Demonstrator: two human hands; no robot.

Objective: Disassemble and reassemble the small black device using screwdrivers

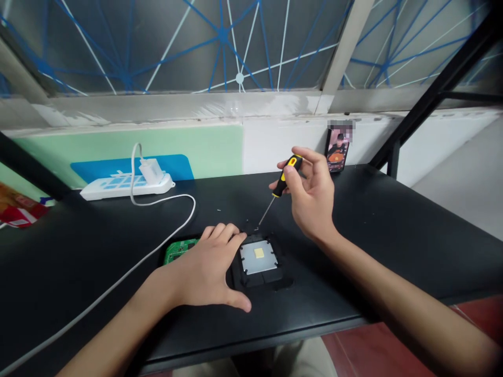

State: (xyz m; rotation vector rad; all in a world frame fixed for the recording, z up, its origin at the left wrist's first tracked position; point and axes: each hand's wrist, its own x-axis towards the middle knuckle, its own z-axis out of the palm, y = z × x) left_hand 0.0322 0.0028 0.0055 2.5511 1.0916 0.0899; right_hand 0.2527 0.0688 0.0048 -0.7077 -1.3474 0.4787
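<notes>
My right hand point(312, 193) grips a black and yellow screwdriver point(288, 175), its thin shaft slanting down to the left. A small screw point(256, 229) appears at the tip, just beyond the back edge of a black casing. Set in that casing is a grey metal plate point(251, 264) with a pale yellow square pad point(259, 253). My left hand point(208, 267) lies palm down over the casing's left side, fingers spread, thumb toward the front. Partly hidden beneath it is a green circuit board point(178, 251).
A white power strip point(113, 187) with a plugged-in charger point(151, 170) sits at the back left, its white cable point(165, 238) curving across the black table point(373, 251). A phone point(338, 149) leans on the back wall. A red packet point(23, 209) is far left.
</notes>
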